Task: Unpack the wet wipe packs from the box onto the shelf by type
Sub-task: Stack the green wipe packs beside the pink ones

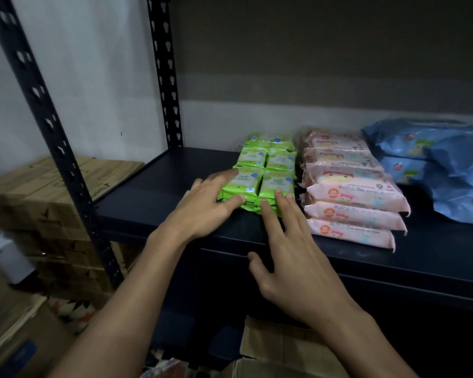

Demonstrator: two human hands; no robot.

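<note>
A dark metal shelf (159, 186) carries three groups of wet wipe packs in rows running from front to back. Green packs (268, 170) lie in two columns at the middle, pink packs (350, 192) overlap one another just beside them on the right, and blue packs (443, 165) are heaped farthest right.

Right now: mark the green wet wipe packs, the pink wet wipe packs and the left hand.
green wet wipe packs (275, 184): head view, top face of the front right pack.
pink wet wipe packs (358, 196): head view, front face of a stacked pack.
left hand (208, 205): head view, back of the hand.
</note>
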